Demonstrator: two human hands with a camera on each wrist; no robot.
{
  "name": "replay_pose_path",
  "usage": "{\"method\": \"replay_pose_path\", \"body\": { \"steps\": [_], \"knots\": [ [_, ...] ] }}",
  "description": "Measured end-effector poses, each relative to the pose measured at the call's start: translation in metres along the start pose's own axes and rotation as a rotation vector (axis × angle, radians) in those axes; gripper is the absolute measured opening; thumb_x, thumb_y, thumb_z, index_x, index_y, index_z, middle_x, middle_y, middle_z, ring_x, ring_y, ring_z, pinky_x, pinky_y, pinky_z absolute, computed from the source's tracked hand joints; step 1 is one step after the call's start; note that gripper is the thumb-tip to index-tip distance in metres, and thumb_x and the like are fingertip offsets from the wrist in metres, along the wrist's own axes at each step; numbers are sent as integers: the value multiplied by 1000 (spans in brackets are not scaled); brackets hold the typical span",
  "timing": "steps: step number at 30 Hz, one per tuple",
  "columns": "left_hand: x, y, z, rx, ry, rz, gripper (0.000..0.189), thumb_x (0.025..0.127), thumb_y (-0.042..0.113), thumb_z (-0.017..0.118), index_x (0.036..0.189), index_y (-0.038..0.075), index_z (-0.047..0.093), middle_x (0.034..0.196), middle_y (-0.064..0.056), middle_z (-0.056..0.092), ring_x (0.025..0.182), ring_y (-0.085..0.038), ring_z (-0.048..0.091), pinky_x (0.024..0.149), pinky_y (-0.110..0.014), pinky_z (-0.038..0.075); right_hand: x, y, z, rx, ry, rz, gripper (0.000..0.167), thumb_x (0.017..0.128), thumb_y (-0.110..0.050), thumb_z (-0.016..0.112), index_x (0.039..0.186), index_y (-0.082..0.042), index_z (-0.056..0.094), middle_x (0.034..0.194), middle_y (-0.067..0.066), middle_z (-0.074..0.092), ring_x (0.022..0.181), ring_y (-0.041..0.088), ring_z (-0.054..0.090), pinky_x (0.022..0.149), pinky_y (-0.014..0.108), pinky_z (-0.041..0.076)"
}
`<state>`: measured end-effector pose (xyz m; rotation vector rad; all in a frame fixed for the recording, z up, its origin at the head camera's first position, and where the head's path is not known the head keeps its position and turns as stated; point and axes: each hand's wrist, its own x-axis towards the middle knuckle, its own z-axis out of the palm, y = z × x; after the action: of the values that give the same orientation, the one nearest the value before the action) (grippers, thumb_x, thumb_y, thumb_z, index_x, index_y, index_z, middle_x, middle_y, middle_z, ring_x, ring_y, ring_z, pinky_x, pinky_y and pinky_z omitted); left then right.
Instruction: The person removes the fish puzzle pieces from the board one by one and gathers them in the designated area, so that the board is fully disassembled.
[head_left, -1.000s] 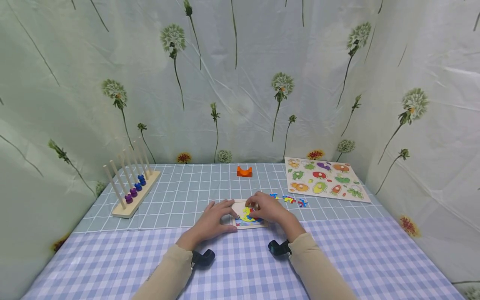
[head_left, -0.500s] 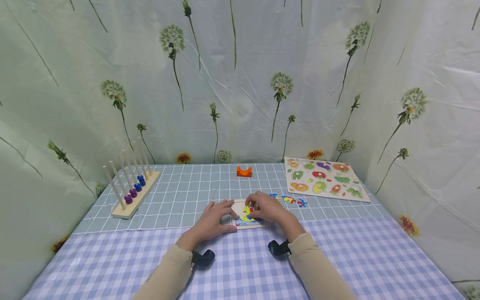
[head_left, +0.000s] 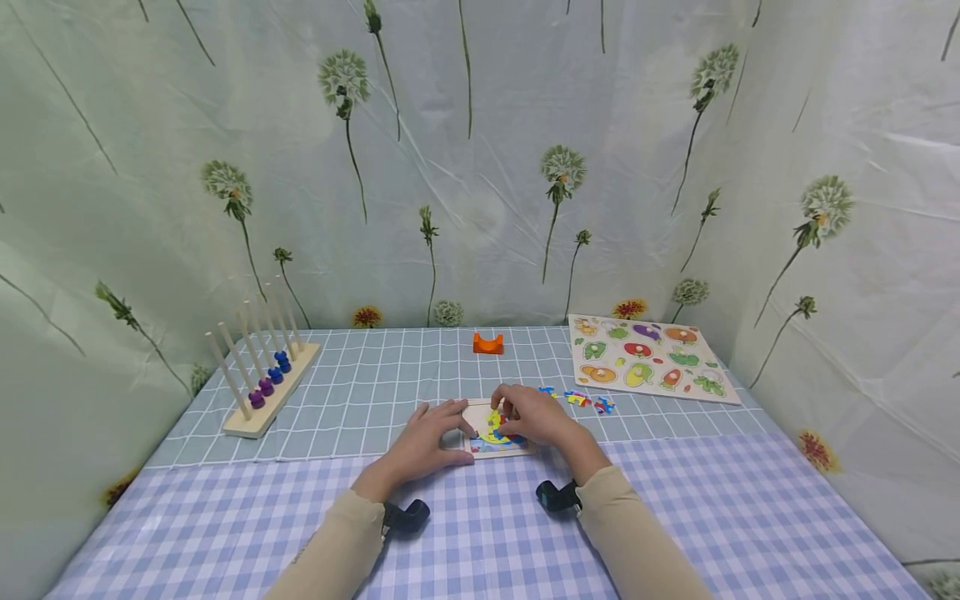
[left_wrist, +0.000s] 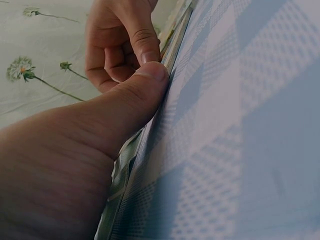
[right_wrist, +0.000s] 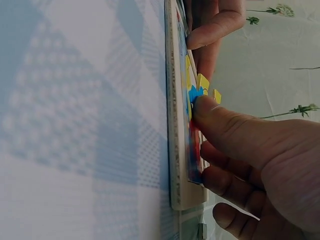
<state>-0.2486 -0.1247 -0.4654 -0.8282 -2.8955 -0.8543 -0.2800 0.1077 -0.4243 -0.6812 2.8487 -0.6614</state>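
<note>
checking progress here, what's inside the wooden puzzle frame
The wooden puzzle frame shows yellow, red and blue puzzle pieces toward its near side and bare wood at its far left corner. The right hand covers much of its right side; what lies underneath cannot be seen.

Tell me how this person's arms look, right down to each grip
The left sleeve and right sleeve are long and beige, the left with a small dark marking. The left wrist camera and right wrist camera are black and rounded. The left grip and right grip wear no gloves.
</note>
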Motion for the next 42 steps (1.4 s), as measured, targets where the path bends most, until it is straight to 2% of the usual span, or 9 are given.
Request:
{"method": "replay_pose_path", "body": {
  "steps": [6,10,18,23,28,36,42],
  "knots": [
    [0,0,0,-8,-2,1,28,82,45,79,103,30,70,157,-4,45,150,-31,35,121,-69,12,-2,-1,-3,31,-11,5,31,85,-21,80,108,-22,58,92,-5,63,78,13,56,72,29,48],
    [0,0,0,-6,2,10,28,82,45,79,103,30,70,156,-5,46,150,-31,36,121,-69,13,-2,0,-4,88,-8,7,31,85,-19,79,106,-22,57,94,-4,64,79,13,57,73,29,50],
    [0,-1,0,-10,11,15,27,82,44,80,103,30,70,155,-6,47,149,-32,37,121,-69,13,-4,4,-11,209,9,-23,15,91,-13,71,96,-19,58,86,-3,59,80,15,54,72,27,47],
    [0,-1,0,-6,11,10,28,82,44,80,103,29,70,156,-6,47,149,-32,37,121,-68,13,-5,7,-17,240,11,-44,11,93,-13,69,96,-17,60,88,-2,61,83,14,55,77,26,49],
    [0,-1,0,-4,15,11,28,82,44,80,103,29,70,156,-6,47,149,-32,37,121,-68,14,-10,12,-26,266,20,-74,8,94,-12,68,97,-14,61,90,1,63,83,14,56,75,26,49],
    [0,-1,0,-2,9,7,28,82,43,80,104,28,71,156,-6,46,149,-32,36,121,-68,13,-19,26,-42,295,35,-20,8,95,-13,66,103,-12,64,92,3,63,81,16,56,69,27,49],
    [0,-1,0,-2,12,14,28,82,43,80,104,29,71,156,-6,47,149,-32,37,121,-67,14,-26,39,-51,301,37,14,11,96,-12,63,107,-10,66,92,5,64,79,20,59,72,32,54]
  ]
}}
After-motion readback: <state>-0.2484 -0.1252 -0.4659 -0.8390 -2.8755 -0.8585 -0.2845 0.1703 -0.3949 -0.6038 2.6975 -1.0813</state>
